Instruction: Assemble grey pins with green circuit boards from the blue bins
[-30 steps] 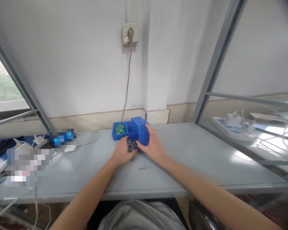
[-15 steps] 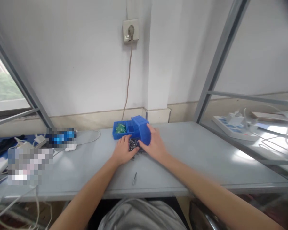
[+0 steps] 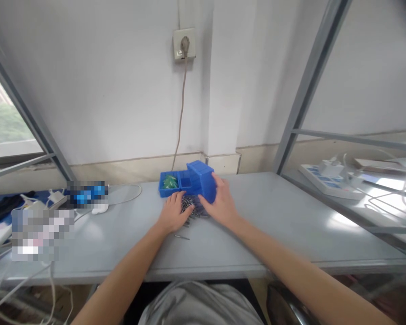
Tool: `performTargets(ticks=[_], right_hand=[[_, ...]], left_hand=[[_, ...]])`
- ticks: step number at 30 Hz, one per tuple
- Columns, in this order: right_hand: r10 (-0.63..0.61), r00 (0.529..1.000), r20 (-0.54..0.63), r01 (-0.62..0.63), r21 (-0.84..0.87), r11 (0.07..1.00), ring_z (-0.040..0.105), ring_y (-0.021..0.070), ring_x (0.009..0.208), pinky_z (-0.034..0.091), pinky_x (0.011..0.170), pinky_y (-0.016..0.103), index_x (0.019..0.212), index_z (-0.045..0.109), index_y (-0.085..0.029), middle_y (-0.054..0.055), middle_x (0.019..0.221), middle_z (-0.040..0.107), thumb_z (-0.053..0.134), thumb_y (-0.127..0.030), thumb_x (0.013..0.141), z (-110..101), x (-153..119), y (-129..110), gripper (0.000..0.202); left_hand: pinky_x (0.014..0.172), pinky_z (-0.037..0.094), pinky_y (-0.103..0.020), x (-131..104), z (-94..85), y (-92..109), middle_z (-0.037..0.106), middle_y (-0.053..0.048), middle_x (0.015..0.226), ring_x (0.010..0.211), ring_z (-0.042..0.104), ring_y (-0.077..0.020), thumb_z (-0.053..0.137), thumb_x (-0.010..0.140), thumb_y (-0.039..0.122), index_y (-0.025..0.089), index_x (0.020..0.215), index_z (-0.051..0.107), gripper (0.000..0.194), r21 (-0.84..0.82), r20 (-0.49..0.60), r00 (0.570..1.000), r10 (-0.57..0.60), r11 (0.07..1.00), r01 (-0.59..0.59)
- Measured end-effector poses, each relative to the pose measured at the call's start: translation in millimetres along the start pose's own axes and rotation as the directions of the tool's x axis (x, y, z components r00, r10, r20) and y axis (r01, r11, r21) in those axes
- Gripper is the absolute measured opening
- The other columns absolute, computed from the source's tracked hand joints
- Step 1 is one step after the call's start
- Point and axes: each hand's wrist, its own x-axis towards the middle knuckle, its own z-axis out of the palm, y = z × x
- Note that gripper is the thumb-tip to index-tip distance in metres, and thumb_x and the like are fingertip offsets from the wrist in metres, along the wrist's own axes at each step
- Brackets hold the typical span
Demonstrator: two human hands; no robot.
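My right hand is closed on a blue plastic bin, which it holds tilted on its side, off the table's surface at least in part. Below the bin's mouth a pile of slim, pin-like metal pieces lies on the table. Along the left side of that pile rests my left hand, palm down, fingers and thumb apart. One loose metal pin lies nearer the front edge. Just behind the pile stands a blue divided box with green pieces in its left compartment; the tilted bin hides its right end.
Blurred-out items, chargers and white cables crowd the table's left end. A grey metal frame post rises at the right, with a power strip beyond it. A cord runs down from the wall socket behind the box.
The tilted bin and my right hand have shifted slightly right, away from the pile. The lone pin has moved back towards the pile and turned to lie crosswise. The left hand has barely moved.
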Motion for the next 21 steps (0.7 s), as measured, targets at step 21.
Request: performTargets(ticks=[21], right_hand=[[0.633,0.733,-0.247,-0.446,0.527,0.723,0.061,0.0158,0.081,0.050,0.070,0.030,0.115,0.044,-0.022,0.008,0.112,0.058,0.068,-0.046,0.072,-7.6,29.8,60.7,0.055]], left_hand=[[0.107,0.034,-0.044,4.9,3.1,-7.4,0.050,-0.013,0.132,0.124,0.045,-0.0271,0.044,0.093,0.045,0.019,0.133,0.045,0.048,-0.063,-0.108,0.994,-0.012,0.998,0.005]])
